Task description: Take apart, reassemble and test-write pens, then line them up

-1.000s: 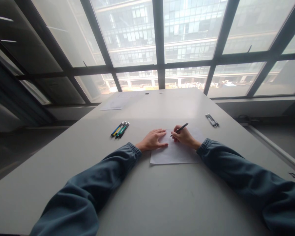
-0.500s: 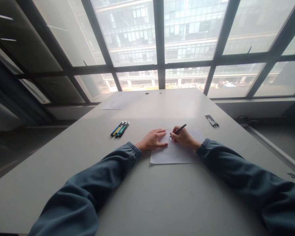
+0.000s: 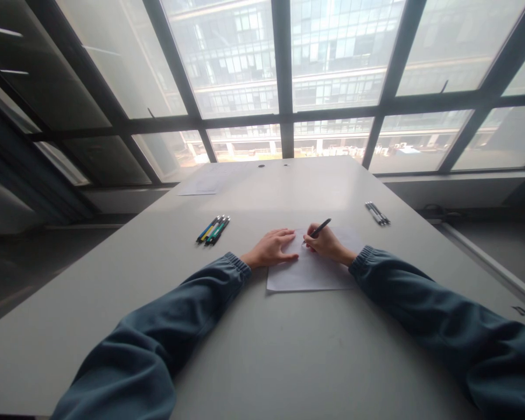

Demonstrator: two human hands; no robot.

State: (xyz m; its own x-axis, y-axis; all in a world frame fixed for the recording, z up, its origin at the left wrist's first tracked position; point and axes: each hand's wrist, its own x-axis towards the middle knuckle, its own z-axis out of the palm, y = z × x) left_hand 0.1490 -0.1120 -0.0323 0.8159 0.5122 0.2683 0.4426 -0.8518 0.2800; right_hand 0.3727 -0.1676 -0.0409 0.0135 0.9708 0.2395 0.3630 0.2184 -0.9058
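On the counter (image 3: 254, 350), mid-frame, your right hand (image 3: 326, 244) grips a pen (image 3: 321, 227); your left hand (image 3: 271, 248), fingers spread, rests on paper (image 3: 315, 277).

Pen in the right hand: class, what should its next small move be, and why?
Probably a short stroke with the pen on the sheet: the right hand holds it slanted, writing end down at the sheet, while the left hand lies across the sheet's left edge, seemingly steadying it.
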